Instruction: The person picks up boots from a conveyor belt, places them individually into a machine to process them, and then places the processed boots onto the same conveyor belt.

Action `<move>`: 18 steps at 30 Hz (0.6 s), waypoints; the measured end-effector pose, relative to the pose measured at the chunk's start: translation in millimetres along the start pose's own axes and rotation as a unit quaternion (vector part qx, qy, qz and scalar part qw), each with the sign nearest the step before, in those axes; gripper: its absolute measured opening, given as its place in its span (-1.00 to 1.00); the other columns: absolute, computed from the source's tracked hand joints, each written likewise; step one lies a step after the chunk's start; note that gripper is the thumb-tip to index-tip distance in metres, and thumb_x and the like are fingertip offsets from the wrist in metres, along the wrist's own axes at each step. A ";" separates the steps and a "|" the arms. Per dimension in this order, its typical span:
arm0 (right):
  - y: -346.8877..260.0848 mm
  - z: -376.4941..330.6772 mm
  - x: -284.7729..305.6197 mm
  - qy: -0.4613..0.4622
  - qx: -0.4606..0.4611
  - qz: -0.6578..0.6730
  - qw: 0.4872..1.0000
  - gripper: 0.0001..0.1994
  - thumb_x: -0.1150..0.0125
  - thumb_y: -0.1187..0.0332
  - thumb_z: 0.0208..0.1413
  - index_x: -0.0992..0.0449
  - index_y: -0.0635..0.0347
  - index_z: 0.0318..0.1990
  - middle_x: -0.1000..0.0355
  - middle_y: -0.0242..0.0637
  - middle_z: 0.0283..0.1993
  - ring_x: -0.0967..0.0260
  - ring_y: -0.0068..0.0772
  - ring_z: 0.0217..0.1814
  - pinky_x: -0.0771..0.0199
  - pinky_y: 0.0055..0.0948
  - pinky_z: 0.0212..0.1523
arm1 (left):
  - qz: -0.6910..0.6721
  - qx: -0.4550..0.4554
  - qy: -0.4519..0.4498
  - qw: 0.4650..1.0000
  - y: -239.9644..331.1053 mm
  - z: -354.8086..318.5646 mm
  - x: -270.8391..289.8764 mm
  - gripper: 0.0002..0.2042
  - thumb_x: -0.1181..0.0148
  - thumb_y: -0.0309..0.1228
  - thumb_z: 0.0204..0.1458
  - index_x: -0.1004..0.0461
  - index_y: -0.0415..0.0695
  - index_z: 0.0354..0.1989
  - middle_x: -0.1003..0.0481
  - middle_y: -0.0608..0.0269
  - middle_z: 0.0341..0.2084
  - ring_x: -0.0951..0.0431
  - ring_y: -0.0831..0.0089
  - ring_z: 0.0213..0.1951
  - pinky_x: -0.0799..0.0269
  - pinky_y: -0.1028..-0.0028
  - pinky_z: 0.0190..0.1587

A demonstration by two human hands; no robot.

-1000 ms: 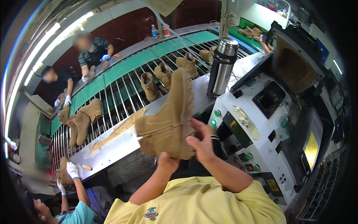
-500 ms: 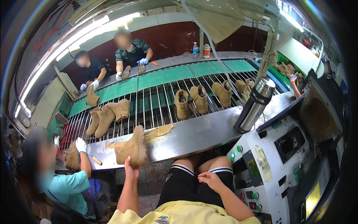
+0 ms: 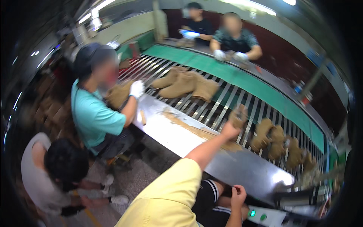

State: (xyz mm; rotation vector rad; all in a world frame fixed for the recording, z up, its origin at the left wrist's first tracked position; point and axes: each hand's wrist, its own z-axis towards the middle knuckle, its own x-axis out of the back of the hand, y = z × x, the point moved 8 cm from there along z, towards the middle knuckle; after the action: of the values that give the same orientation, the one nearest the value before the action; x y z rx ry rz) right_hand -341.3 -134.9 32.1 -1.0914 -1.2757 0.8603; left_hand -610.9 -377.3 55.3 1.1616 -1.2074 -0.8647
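My left arm reaches out over the slatted conveyor, and my left hand point(image 3: 230, 131) is closed round a tan ankle boot point(image 3: 239, 115), held upright above the bars. Low over my lap is my right hand point(image 3: 238, 195), its fingers curled in, with nothing visible in them. Right of the held boot stands a row of similar tan boots point(image 3: 261, 134) on the bars. Farther left, more tan boots point(image 3: 181, 84) lie close together on the conveyor point(image 3: 227, 96).
A metal ledge point(image 3: 166, 130) with worn brown tape runs along the near side. A co-worker in a turquoise shirt point(image 3: 96, 113) handles a boot at the left. Two people work beyond the green strip point(image 3: 264, 81). Another person point(image 3: 41, 178) bends at lower left. A control panel point(image 3: 270, 216) is beside my knees.
My view has swung left. My left hand has carried the boot from the near ledge out over the conveyor bars. My right hand stays near my lap, fingers more curled.
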 end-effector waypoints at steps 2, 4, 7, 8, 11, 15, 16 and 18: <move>-4.5 31.0 -41.5 -0.038 0.032 -0.054 0.997 -0.92 -0.18 0.53 -0.02 -0.50 0.20 -0.33 -0.40 -0.43 -0.46 -0.32 -0.65 -0.43 -0.33 -0.60 -0.39 | 0.076 -0.024 0.018 0.997 -28.0 5.0 18.7 -0.20 -0.41 -0.19 -0.33 -0.25 -0.17 0.18 -0.47 -0.10 -0.05 -0.47 0.04 0.01 -0.38 0.25 0.07; -2.5 62.5 -72.8 -0.042 0.055 -0.044 0.997 -0.88 -0.18 0.47 -0.02 -0.50 0.19 -0.29 -0.40 -0.39 -0.47 -0.32 -0.56 -0.48 -0.34 -0.52 -0.42 | 0.038 -0.045 0.003 0.998 -25.1 6.7 20.7 -0.12 -0.41 -0.20 -0.33 -0.16 -0.18 0.26 -0.38 -0.12 0.06 -0.40 0.04 0.09 -0.32 0.28 0.14; -4.5 87.5 -115.0 -0.077 0.081 -0.207 0.972 -0.86 -0.17 0.42 -0.05 -0.49 0.18 -0.29 -0.39 -0.30 -0.50 -0.34 -0.35 -0.50 -0.37 -0.36 -0.40 | 0.012 -0.096 -0.012 0.995 -34.0 9.3 12.4 -0.16 -0.41 -0.24 -0.30 -0.19 -0.18 0.25 -0.38 -0.11 0.07 -0.41 0.09 0.10 -0.31 0.33 0.14; -12.8 88.3 -124.4 -0.058 0.136 -0.246 0.958 -0.86 -0.17 0.41 -0.07 -0.48 0.17 -0.31 -0.39 -0.27 -0.51 -0.34 -0.28 -0.48 -0.38 -0.31 -0.38 | 0.009 -0.102 -0.034 0.994 -44.0 13.9 15.1 -0.15 -0.42 -0.23 -0.30 -0.18 -0.20 0.25 -0.37 -0.10 0.09 -0.40 0.11 0.12 -0.29 0.34 0.15; -32.8 78.5 -148.4 -0.036 0.218 -0.309 0.925 -0.90 -0.15 0.41 -0.14 -0.45 0.15 -0.40 -0.36 -0.23 -0.54 -0.35 -0.10 -0.41 -0.37 -0.16 -0.32 | -0.090 -0.092 -0.125 0.984 -85.0 31.8 47.4 -0.24 -0.41 -0.25 -0.23 -0.25 -0.21 0.21 -0.40 -0.01 0.07 -0.40 0.25 0.11 -0.29 0.36 0.16; -23.8 93.8 -134.2 -0.036 0.177 -0.283 0.942 -0.95 -0.13 0.42 -0.13 -0.45 0.14 -0.46 -0.30 -0.28 -0.61 -0.31 -0.17 -0.49 -0.34 -0.23 -0.41 | -0.102 0.054 0.104 0.988 -136.0 77.6 154.8 -0.43 -0.32 -0.30 -0.09 -0.31 -0.31 0.09 -0.51 0.14 -0.17 -0.49 0.43 -0.12 -0.41 0.45 -0.05; -25.6 96.3 -131.7 -0.025 0.177 -0.289 0.940 -0.96 -0.13 0.42 -0.13 -0.44 0.13 -0.48 -0.29 -0.29 -0.61 -0.31 -0.17 -0.50 -0.33 -0.23 -0.42 | -0.178 0.052 0.170 0.968 -133.3 83.6 174.3 -0.49 -0.28 -0.31 -0.04 -0.32 -0.29 0.07 -0.50 0.21 -0.23 -0.48 0.49 -0.19 -0.41 0.48 -0.11; -32.0 92.5 -138.1 -0.022 0.193 -0.290 0.937 -0.97 -0.14 0.43 -0.14 -0.43 0.12 -0.50 -0.28 -0.30 -0.62 -0.30 -0.18 -0.51 -0.32 -0.24 -0.44 | -0.317 0.139 0.145 0.927 -169.6 108.7 215.6 -0.47 -0.21 -0.21 0.05 -0.28 -0.28 0.13 -0.45 0.17 -0.11 -0.42 0.41 -0.09 -0.31 0.44 0.02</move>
State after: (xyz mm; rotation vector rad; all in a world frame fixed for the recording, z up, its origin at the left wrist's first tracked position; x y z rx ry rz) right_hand -453.0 -261.2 18.1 -0.3477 -1.2978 0.6411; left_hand -663.2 -643.2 -61.5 1.8978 -0.7182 -0.9621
